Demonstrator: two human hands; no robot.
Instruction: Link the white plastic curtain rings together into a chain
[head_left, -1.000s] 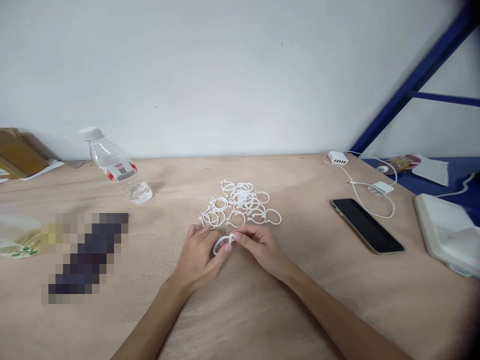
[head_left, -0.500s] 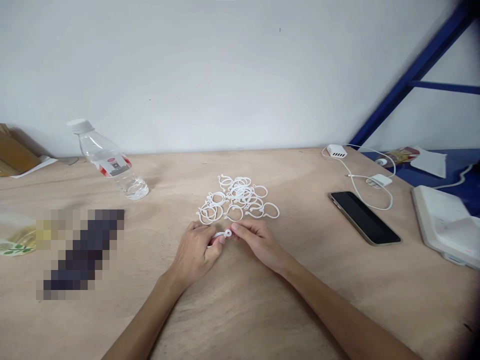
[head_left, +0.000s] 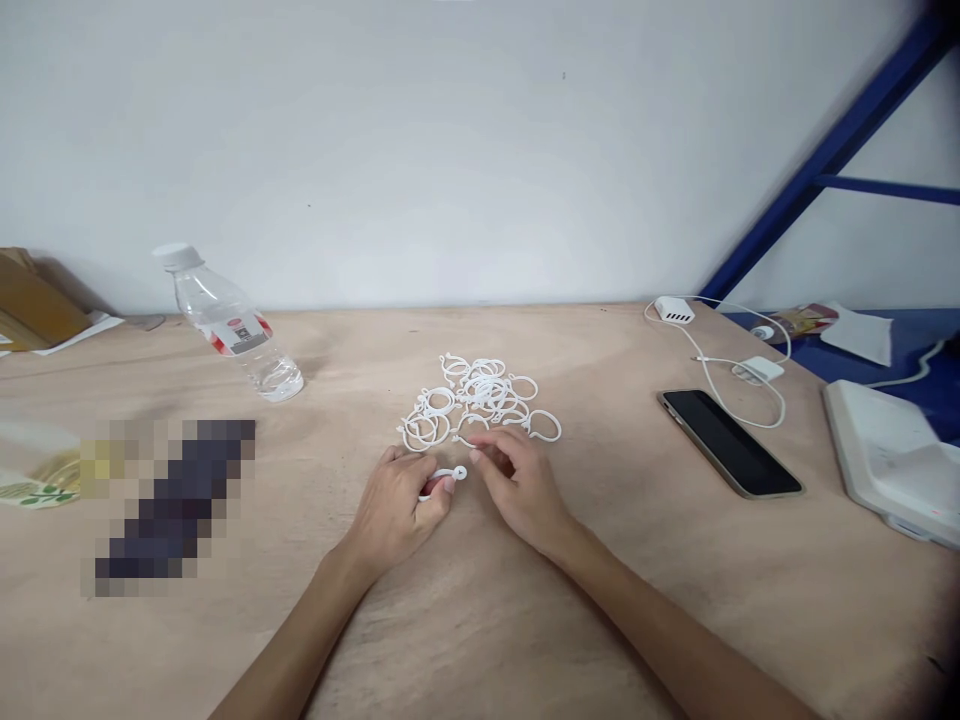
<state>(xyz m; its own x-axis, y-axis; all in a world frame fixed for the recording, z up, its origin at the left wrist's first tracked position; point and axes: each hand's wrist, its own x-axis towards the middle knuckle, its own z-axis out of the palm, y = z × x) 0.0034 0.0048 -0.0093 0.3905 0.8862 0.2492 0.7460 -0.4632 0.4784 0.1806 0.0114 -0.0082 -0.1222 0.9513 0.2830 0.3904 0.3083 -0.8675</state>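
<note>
A heap of several white plastic rings [head_left: 480, 400] lies on the wooden table [head_left: 480, 600], just beyond my hands. My left hand [head_left: 401, 505] pinches one white ring [head_left: 448, 475] between thumb and fingers, low over the table. My right hand [head_left: 517, 485] is right beside it, fingers curled and reaching to the near edge of the heap, apart from the held ring; nothing shows in its grip.
A clear water bottle [head_left: 229, 325] stands tilted at the back left. A black phone [head_left: 730, 442], a white charger with cable [head_left: 712, 350] and a white device [head_left: 889, 455] lie to the right. A blurred dark patch [head_left: 172, 505] and a packet [head_left: 34, 475] are at the left.
My right hand has let go of the ring and shifted toward the heap. My left hand keeps the ring, now lower and flatter.
</note>
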